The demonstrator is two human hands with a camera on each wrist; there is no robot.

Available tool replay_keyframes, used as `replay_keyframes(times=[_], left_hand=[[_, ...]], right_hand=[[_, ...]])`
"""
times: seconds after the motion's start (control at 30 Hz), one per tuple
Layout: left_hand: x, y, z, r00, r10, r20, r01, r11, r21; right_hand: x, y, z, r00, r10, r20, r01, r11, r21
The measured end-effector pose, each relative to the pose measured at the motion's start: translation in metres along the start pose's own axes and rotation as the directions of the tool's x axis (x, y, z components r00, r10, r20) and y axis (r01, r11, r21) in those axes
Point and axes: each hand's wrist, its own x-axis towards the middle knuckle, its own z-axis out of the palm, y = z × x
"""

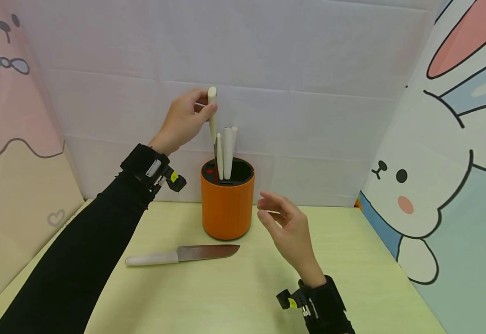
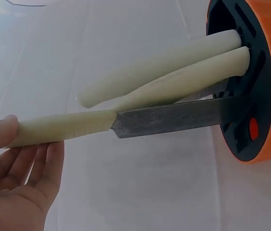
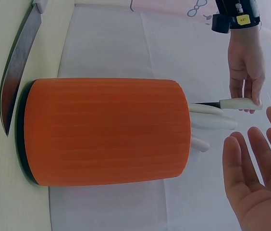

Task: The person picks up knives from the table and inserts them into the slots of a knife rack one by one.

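My left hand pinches the pale handle of a knife between thumb and fingers. Part of its blade shows above the black slotted top of an orange knife block; the rest is hidden inside. Several other white-handled knives stand in the block, close beside that blade. To the right of the block, my right hand hovers with fingers loosely bent and nothing in them. In front of the block a wide-bladed knife lies flat on the table, its white handle pointing left.
The light wooden table runs back to a wall covered in white sheeting. Printed panels with cartoon animals stand at the left and right sides. A red mark shows on the block's black top.
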Motion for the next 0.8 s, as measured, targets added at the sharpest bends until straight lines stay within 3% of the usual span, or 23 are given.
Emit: replay_keyframes(times=[0.27, 0.8], left_hand=[[-0.004, -0.018, 0.005, 0.999, -0.047, 0.020, 0.047, 0.999, -0.003], [-0.011, -0.036, 0.023, 0.995, -0.090, 0.051, 0.089, 0.996, 0.031]], right_hand=[[0.000, -0.001, 0.002, 1.000, 0.005, 0.000, -0.005, 1.000, 0.013], [0.000, -0.001, 0.003, 1.000, 0.003, 0.003, -0.003, 1.000, 0.012]])
